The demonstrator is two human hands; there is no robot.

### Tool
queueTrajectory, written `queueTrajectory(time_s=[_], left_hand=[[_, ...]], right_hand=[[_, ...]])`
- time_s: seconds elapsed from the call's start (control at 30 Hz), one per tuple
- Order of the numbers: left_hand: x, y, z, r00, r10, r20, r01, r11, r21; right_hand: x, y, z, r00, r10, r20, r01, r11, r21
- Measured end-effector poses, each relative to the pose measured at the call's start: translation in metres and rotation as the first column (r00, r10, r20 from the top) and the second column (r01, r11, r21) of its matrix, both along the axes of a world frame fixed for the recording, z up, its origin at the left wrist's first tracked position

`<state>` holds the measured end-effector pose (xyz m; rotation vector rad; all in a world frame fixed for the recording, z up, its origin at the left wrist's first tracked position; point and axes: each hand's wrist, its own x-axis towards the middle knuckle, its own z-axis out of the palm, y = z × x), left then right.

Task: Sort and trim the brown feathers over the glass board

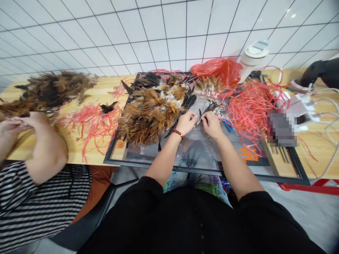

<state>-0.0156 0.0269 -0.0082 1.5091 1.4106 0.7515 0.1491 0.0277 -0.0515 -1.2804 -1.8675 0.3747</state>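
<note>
My left hand and my right hand meet over a dark-framed glass tabletop, fingertips pinched close together. Between them is a small dark feather, its lower end at my fingertips; the exact grip is too small to make out. Just beyond my right hand lies a tuft of black feathers. A blue-handled tool rests to the right of that hand. Left of my left hand spreads a large heap of brown and black feathers.
Pink plastic strips lie tangled at right, before a red plastic bag and a white tumbler. White cables run at far right. On the left, a co-worker's hands are near more feathers and pink strips.
</note>
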Motion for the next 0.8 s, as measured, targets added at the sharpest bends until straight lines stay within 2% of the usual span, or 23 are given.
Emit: queueTrajectory(time_s=[0.1, 0.2, 0.3, 0.37, 0.47, 0.63, 0.8], left_hand=[[0.007, -0.003, 0.002, 0.99, 0.023, 0.142, -0.003, 0.99, -0.142], [0.013, -0.004, 0.002, 0.965, 0.107, 0.238, -0.064, 0.981, -0.183], [0.016, -0.002, 0.002, 0.904, 0.229, 0.362, -0.154, 0.962, -0.225], [0.016, -0.001, 0.002, 0.845, 0.289, 0.45, -0.18, 0.946, -0.27], [0.014, 0.0, 0.005, 0.779, 0.328, 0.534, -0.152, 0.926, -0.347], [0.01, -0.002, 0.013, 0.68, 0.39, 0.621, -0.092, 0.886, -0.455], [0.006, -0.002, 0.018, 0.647, 0.405, 0.646, -0.031, 0.86, -0.509]], right_hand=[[-0.001, -0.001, 0.001, 1.0, -0.001, -0.012, 0.001, 1.0, 0.026], [-0.001, -0.003, 0.004, 0.999, -0.006, -0.05, 0.01, 0.995, 0.097], [0.0, -0.003, 0.006, 0.988, -0.087, -0.126, 0.107, 0.982, 0.154], [0.002, -0.002, 0.005, 0.973, -0.153, -0.173, 0.179, 0.973, 0.144], [0.003, -0.001, 0.003, 0.959, -0.195, -0.207, 0.223, 0.967, 0.124], [0.002, -0.002, 0.005, 0.969, -0.152, -0.194, 0.188, 0.965, 0.182], [0.001, -0.003, 0.004, 0.976, -0.124, -0.182, 0.161, 0.964, 0.21]])
